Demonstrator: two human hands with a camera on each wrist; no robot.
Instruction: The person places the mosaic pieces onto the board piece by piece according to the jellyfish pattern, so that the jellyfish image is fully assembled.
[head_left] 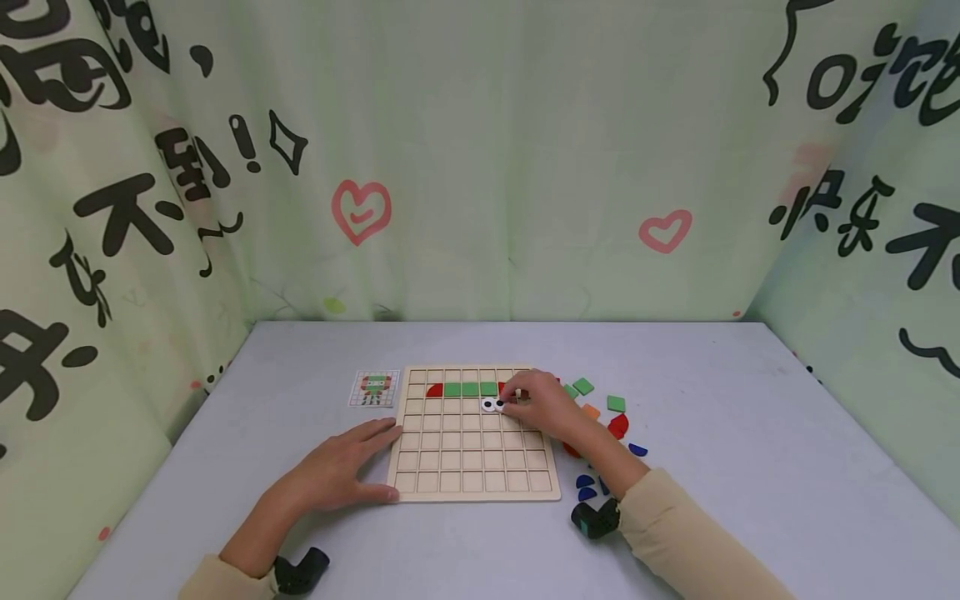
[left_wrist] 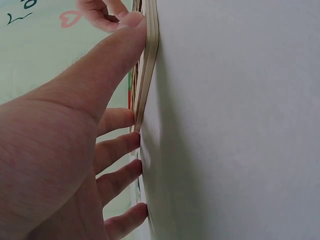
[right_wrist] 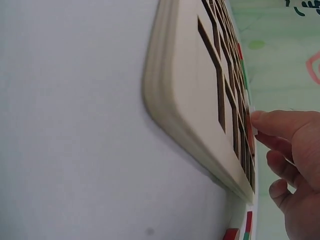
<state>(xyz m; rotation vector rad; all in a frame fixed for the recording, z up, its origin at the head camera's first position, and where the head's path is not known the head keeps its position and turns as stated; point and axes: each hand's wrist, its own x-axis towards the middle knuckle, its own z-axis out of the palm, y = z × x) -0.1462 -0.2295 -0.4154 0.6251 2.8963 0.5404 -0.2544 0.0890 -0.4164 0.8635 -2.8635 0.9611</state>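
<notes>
A wooden grid board (head_left: 450, 458) lies on the table. In one upper row sit a red rounded piece (head_left: 435, 390), several green squares (head_left: 470, 389) and another red piece (head_left: 502, 387), partly hidden by fingers. Just below that row is a white eye piece (head_left: 488, 405) with a black dot. My right hand (head_left: 542, 404) pinches a second, similar white piece (right_wrist: 253, 112) between thumb and forefinger, right beside the first. Along the board's left edge rests my left hand (head_left: 333, 469), its fingers spread and the thumb (left_wrist: 117, 42) touching the lower left corner.
A pattern card (head_left: 374, 389) with a green and red figure lies left of the board. To the right are loose pieces: green squares (head_left: 616, 403), an orange piece (head_left: 591, 412), red pieces (head_left: 618, 426) and blue half-rounds (head_left: 585, 481). A printed curtain (head_left: 510, 167) surrounds the table.
</notes>
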